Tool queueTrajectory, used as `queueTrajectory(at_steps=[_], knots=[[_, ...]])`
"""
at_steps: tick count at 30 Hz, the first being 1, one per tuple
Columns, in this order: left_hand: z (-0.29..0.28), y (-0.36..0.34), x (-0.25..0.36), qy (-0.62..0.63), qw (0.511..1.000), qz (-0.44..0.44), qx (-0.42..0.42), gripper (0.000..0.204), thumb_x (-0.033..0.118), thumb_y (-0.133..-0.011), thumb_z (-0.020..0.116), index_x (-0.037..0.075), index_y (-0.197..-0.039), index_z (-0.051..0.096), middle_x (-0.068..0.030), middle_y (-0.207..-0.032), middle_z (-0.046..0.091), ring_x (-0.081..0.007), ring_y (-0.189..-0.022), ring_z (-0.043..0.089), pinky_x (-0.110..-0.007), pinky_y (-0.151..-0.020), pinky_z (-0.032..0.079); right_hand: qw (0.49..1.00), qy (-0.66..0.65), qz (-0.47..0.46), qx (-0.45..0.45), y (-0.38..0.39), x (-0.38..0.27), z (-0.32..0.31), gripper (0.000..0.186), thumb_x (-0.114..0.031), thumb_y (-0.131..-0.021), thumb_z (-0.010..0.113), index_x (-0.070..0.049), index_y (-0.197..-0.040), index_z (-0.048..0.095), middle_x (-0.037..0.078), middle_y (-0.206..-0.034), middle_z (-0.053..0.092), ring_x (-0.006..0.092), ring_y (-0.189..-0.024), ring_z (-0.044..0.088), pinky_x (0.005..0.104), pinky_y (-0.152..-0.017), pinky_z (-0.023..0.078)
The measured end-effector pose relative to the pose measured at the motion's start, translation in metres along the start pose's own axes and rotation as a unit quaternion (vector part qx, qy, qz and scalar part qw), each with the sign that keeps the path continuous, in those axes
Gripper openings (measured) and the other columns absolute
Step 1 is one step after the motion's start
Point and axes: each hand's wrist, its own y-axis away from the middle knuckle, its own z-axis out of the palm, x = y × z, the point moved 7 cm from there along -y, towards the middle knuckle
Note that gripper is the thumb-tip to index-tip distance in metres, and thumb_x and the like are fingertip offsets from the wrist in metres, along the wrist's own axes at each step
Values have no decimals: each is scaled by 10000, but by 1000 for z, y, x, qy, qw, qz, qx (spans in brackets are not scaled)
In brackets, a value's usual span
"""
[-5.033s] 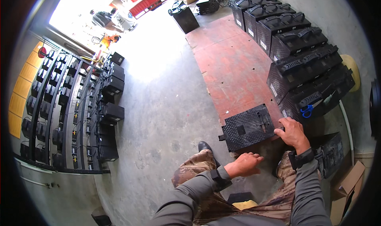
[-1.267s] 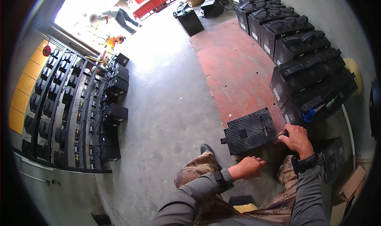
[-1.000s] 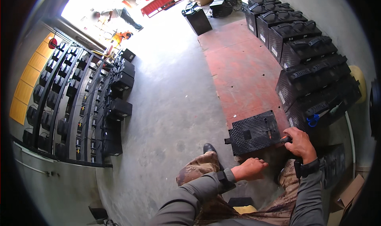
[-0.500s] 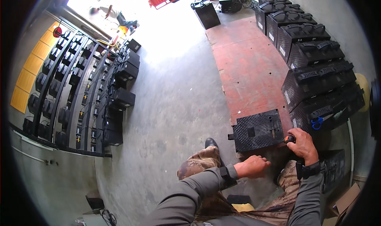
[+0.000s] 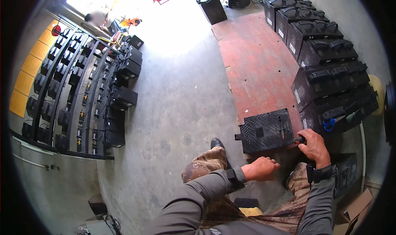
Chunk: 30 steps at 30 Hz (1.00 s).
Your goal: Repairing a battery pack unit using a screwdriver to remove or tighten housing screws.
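Note:
A flat black battery case [image 5: 252, 141] with a patterned surface lies on the red board. On its top lies a slim tool [image 5: 281, 126] with a reddish end. My right hand [image 5: 315, 146] is at the case's right edge, closed around the dark handle of what looks like a screwdriver [image 5: 300, 140]; its tip is out of sight. My left hand [image 5: 261, 169] hovers by the case's front edge, fingers curled together. What it pinches, if anything, does not show.
Black boxes with carry handles [image 5: 330, 76] line the right side, blue scissors [image 5: 328, 125] on the nearest. The red board [image 5: 260, 65] stretches away over the floor. At left stands a metal rack [image 5: 68, 90] of black units. A person [image 5: 99, 20] is near the bright doorway.
The screwdriver's orange-marked end, visible before, is now turned out of sight in my right hand. My left hand keeps its place. The person by the doorway has moved and bent lower.

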Motion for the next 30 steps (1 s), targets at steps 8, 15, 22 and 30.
queueTrajectory(at_steps=[8, 15, 22, 30], knots=[[2, 0, 0, 1, 1000, 1, 3, 586, 325, -797, 829, 25, -1263, 638, -176, -1080, 688, -389, -1031, 676, -480, -884, 543, 993, 75, 82, -27, -3, 0, -4, 350, -208, -787, 817, -80, -1089, 694, 164, -1046, 723, 416, -1006, 688, 502, -857, 530], [1, 0, 1, -3, 1000, 3, 4, 580, 320, -789, 830, 14, -1242, 638, -181, -1074, 688, -390, -1029, 678, -481, -879, 547, 999, 41, 33, -1, 1, -7, -7, 379, -153, -785, 804, -89, -1142, 693, 157, -1077, 713, 409, -1036, 681, 501, -901, 533], [1, -1, 1, -2, 1000, 1, -5, 583, 317, -793, 823, 12, -1253, 636, -180, -1074, 688, -390, -1032, 679, -484, -878, 548, 999, 39, 36, -10, 1, 3, 0, 363, -128, -785, 790, -117, -1137, 701, 141, -1106, 720, 395, -1047, 685, 494, -903, 535], [4, 1, -2, -4, 1000, 5, 8, 584, 326, -787, 824, 14, -1244, 633, -180, -1063, 687, -388, -1014, 681, -483, -866, 548, 991, 71, 98, -51, -4, 4, 1, 345, -194, -774, 818, -77, -1077, 700, 156, -1074, 732, 389, -1017, 697, 497, -870, 537]])
